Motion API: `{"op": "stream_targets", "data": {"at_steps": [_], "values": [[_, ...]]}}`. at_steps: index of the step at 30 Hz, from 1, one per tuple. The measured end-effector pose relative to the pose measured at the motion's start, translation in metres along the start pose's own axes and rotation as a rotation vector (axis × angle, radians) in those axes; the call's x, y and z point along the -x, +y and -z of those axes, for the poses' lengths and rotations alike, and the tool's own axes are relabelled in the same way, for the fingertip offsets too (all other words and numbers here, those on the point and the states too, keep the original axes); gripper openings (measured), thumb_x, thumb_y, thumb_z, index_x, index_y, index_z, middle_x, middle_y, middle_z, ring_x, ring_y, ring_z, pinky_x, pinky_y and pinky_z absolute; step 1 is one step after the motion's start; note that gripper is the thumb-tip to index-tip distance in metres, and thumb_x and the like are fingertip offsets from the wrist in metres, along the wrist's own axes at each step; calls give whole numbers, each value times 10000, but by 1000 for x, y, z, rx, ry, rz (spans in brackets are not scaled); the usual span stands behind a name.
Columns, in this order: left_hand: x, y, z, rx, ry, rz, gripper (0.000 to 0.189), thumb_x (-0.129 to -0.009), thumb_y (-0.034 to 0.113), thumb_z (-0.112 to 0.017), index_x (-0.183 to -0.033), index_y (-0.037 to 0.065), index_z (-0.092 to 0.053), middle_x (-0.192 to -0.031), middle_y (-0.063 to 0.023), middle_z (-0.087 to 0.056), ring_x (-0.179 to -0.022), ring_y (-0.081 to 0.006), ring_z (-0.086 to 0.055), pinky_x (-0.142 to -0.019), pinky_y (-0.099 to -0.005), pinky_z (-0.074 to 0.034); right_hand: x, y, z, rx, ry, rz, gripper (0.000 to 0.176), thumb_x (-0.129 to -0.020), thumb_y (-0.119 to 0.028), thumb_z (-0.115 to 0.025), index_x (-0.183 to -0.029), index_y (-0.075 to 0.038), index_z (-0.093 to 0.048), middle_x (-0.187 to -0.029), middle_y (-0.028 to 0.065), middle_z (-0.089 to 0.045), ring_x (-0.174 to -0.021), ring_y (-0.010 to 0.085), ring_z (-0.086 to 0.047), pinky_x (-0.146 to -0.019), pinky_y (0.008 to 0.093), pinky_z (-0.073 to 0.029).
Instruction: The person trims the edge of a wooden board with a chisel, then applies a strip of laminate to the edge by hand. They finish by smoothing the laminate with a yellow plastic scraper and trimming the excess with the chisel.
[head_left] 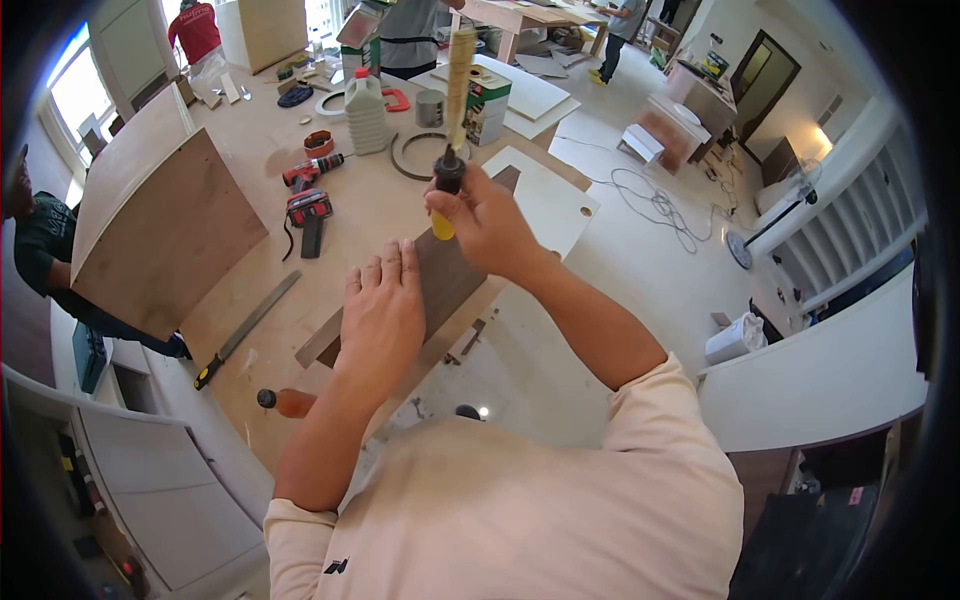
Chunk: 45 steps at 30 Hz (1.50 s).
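My right hand (480,220) is closed around the black-and-yellow handle of a file (458,90). Its long, tan-looking blade points up and away from me. Below that hand lies a dark brown wood-grain board (455,275), set slantwise near the bench edge. My left hand (385,305) rests flat on the board with its fingers stretched out. Left of it on the bench is a long flat tool (250,325) with a black-and-yellow handle. An orange-brown bottle (292,403) with a black cap lies by my left forearm, partly hidden.
On the workbench (240,160) stand a red cordless drill (308,205), a white jug (365,112), a metal can (430,108) and a large tin (486,108). A curved wooden panel piece (170,230) takes up the left side. Several people are around; a cable (660,205) lies on the floor.
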<state>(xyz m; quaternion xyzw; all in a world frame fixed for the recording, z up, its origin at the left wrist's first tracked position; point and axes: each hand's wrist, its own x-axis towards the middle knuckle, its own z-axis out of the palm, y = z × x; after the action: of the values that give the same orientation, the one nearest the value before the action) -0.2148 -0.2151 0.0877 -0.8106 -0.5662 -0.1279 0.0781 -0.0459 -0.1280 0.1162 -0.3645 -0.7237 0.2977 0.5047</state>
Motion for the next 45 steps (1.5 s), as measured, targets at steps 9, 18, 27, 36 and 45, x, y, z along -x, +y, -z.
{"op": "stream_targets", "data": {"at_steps": [9, 18, 27, 36, 45], "values": [[-35, 17, -8, 56, -46, 12, 660, -880, 175, -634, -1438, -41, -357, -1424, -209, -454, -1261, -352, -489, -1021, -450, -402, -44, 58, 57, 136, 116, 23, 309, -965, -320, -597, -1083, -41, -540, -737, 119, -610, -635, 245, -586, -627, 357, -452], [-26, 14, 1, 120, -32, 41, 611, -903, 141, -605, -1469, 99, -378, -1416, -188, -476, -1242, -354, -502, -1015, -445, -409, -61, 84, 86, 166, 204, -21, 298, -971, -289, -600, -1087, -20, -548, -860, 132, -650, -797, 228, -626, -755, 341, -483], [36, -11, 26, -2, 94, 152, 653, -756, -7, -593, -1375, 197, -550, -1284, -174, -596, -1052, -367, -605, -916, -436, -473, -39, 52, 51, -188, 20, -44, 254, -987, -193, -594, -1157, -23, -510, -930, 56, -636, -897, 128, -619, -816, 282, -484], [88, -33, 40, 272, 197, 358, 462, -792, -20, -648, -1233, 114, -635, -1062, -123, -658, -896, -330, -635, -765, -401, -512, -12, 1, 4, -410, -87, 1, 240, -1004, -141, -546, -1199, -21, -473, -1048, 103, -624, -973, 201, -653, -875, 335, -511], [104, -49, 18, 774, 436, 386, 492, -784, 9, -731, -1256, 44, -595, -1038, -166, -668, -929, -281, -661, -818, -345, -515, 24, -33, -71, -415, -325, -5, 233, -1006, -129, -540, -1194, -17, -461, -1060, 91, -607, -1003, 171, -623, -881, 311, -491]]}}
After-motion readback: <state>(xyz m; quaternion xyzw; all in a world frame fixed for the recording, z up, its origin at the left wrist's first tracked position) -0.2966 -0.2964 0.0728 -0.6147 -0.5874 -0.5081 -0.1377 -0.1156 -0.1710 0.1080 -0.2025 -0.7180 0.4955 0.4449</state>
